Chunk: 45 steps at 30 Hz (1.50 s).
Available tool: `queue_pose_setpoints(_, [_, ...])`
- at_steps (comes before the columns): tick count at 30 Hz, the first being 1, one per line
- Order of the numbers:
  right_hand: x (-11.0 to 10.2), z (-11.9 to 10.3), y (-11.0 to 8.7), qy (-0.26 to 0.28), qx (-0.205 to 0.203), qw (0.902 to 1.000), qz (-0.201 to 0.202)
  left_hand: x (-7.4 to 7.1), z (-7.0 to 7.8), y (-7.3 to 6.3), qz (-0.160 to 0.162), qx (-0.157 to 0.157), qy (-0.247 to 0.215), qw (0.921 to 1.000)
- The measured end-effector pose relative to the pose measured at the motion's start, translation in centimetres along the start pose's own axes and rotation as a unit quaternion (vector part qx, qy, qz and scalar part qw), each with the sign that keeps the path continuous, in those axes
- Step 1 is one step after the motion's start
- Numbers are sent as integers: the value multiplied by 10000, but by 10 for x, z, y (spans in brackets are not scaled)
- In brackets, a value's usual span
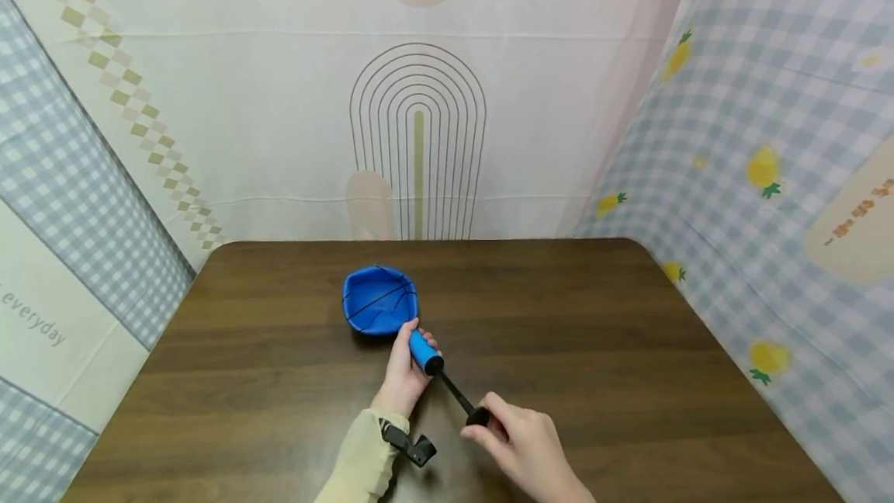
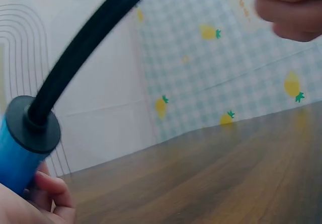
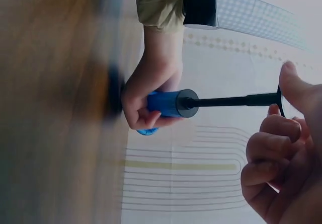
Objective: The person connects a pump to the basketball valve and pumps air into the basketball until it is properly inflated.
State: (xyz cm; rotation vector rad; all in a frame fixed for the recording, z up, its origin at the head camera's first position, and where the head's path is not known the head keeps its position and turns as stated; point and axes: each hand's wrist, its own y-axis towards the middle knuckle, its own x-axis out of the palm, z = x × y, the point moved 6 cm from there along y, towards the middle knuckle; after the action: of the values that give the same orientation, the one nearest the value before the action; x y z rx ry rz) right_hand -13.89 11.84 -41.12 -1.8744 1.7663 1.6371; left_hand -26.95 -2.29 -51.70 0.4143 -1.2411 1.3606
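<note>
A blue hand pump [image 1: 422, 349] slants across the middle of the head view, its black rod [image 1: 457, 394] drawn out toward me. My left hand [image 1: 405, 371] grips the barrel near the ball. My right hand [image 1: 524, 441] pinches the flared black handle [image 1: 478, 417] at the rod's end between thumb and fingers; the right wrist view shows the thumb on the handle's outer face. At the pump's far end lies a blue ball [image 1: 379, 301] with black lines, caved in like a bowl. The joint between pump and ball is hidden behind my left fingers.
The brown wooden table [image 1: 559, 317] carries the ball. A white printed cloth [image 1: 293, 115] hangs behind its far edge, and blue checked cloth [image 1: 733, 216] runs along the right side. A black strap mount [image 1: 408, 441] sits on my left wrist.
</note>
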Motion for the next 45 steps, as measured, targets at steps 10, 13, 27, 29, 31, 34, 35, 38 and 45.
queue_pose_setpoints(10, [52, 28, 36, -245, 227, 9990, -308, 0, -5, -1, 20, 133, -450, 9989])
queue_pose_setpoints(13, [63, 31, 40, -218, 346, 9974, -586, 1, -8, -2, -64, 128, -400, 9991])
queue_pose_setpoints(27, [48, 14, 24, 25, 239, 9964, -808, 9, 0, -11, -385, 66, 130, 9992])
queue_pose_setpoints(29, [41, 9, 17, 249, 247, 9963, -782, 10, 2, -11, -406, 76, 148, 9990])
queue_pose_setpoints(31, [34, 5, 8, 484, 283, 9954, -773, 10, 4, -10, -387, 95, 138, 9991])
queue_pose_setpoints(34, [26, 2, -5, 782, 363, 9932, -788, 9, 6, -9, -357, 98, 74, 9993])
queue_pose_setpoints(35, [24, 2, -9, 797, 371, 9930, -787, 9, 5, -9, -338, 77, 52, 9994])
queue_pose_setpoints(38, [19, 2, -17, 837, 352, 9927, -792, 8, 3, -8, -294, -9, 22, 9996])
queue_pose_setpoints(45, [24, 6, -5, 335, -256, 9958, -813, 8, 1, -8, -262, 37, -143, 9995])
